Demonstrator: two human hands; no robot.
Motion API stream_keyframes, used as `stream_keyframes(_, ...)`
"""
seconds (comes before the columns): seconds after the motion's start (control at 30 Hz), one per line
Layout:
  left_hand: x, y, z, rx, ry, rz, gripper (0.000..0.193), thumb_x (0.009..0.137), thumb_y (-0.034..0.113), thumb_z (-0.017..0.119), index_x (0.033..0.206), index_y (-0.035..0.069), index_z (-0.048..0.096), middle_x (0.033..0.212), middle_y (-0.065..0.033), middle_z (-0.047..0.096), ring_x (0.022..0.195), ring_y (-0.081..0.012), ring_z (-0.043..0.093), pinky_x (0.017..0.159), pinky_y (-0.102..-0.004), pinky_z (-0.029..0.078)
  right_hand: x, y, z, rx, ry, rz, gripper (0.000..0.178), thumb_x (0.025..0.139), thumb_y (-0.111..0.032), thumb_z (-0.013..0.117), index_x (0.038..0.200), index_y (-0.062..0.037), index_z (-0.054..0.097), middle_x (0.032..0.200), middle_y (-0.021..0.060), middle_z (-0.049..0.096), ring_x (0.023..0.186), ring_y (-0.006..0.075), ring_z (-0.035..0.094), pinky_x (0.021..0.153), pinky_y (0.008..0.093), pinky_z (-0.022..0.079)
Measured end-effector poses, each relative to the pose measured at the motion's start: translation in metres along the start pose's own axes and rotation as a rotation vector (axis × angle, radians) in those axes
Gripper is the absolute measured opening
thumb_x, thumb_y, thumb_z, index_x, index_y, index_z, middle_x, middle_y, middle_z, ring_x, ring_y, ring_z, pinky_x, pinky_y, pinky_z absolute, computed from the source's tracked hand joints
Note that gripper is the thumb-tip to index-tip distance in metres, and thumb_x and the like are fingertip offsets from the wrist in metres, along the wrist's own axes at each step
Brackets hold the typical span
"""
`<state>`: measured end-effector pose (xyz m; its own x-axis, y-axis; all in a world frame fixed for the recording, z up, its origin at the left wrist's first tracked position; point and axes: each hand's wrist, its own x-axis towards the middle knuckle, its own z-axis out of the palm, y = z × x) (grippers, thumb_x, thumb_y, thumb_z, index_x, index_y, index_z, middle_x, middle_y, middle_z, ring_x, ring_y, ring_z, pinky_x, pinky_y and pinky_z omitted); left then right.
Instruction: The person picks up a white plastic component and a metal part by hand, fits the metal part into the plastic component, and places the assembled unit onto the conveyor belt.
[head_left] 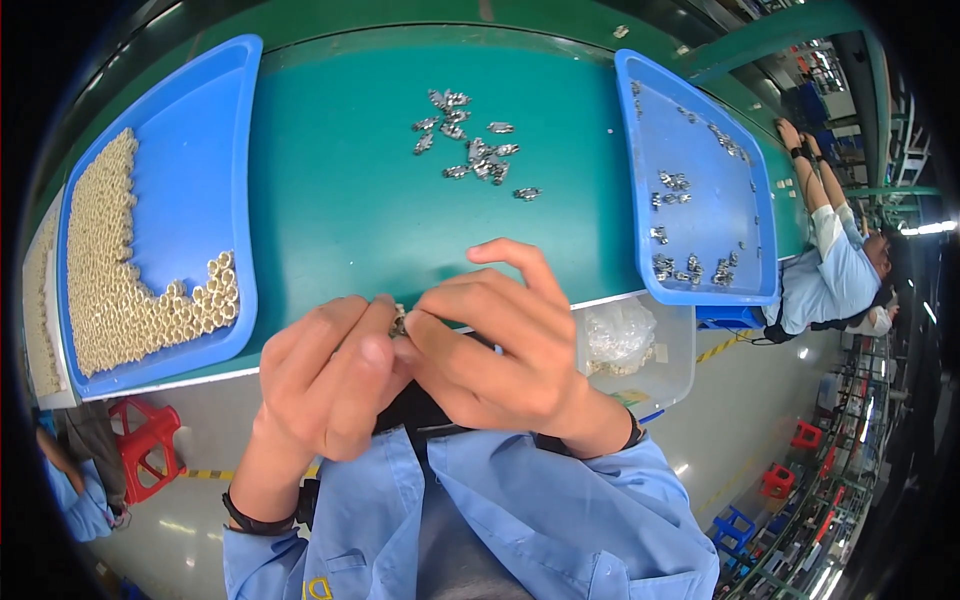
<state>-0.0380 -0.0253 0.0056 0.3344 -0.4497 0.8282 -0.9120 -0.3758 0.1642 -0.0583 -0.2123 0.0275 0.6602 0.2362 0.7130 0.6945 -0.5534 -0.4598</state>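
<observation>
My left hand (330,375) and my right hand (500,345) meet at the near edge of the green work surface (330,180). Between their fingertips they pinch a small cream-coloured part (400,318), mostly hidden by the fingers. The right index finger sticks up and away from it. Beyond the hands lies a loose group of small shiny metal parts (482,158). At the left, a blue tray (195,130) holds many small cream-coloured ring-shaped pieces (110,270). To the right, another blue tray (700,240) carries scattered small metal parts (675,182).
Below the right tray sits a translucent bin (680,365) with a clear plastic bag (618,335). A red stool (145,450) stands on the floor at the left. A person in light blue (830,270) works further along the bench at the right.
</observation>
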Motion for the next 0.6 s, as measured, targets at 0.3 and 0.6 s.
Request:
stream_keyframes(0.3, 0.034, -0.02, 0.003, 0.011, -0.042, -0.132, 0.066, 0.078, -0.004, 0.079, 0.138, -0.011, 0.051, 0.098, -0.0188, 0.068, 0.074, -0.0313, 0.067, 0.057, -0.0369, 0.055, 0.038, 0.02, -0.014, 0.257, -0.106, 0.256, 0.019, 0.077, 0.001, 0.082, 0.093, -0.0006, 0.073, 0.09, 0.011, 0.074, 0.08, 0.0248, 0.072, 0.079, 0.0361, 0.057)
stream_keyframes(0.6, 0.093, -0.051, 0.0, -0.05, 0.119, -0.092, 0.064, 0.076, -0.003, 0.082, 0.134, -0.01, 0.057, 0.1, -0.0178, 0.069, 0.077, -0.0311, 0.068, 0.063, -0.0384, 0.057, 0.1, 0.04, -0.051, 0.552, -0.18, 0.316, 0.029, 0.082, 0.003, 0.08, 0.11, 0.0055, 0.075, 0.101, 0.017, 0.077, 0.092, 0.0282, 0.075, 0.088, 0.0394, 0.058)
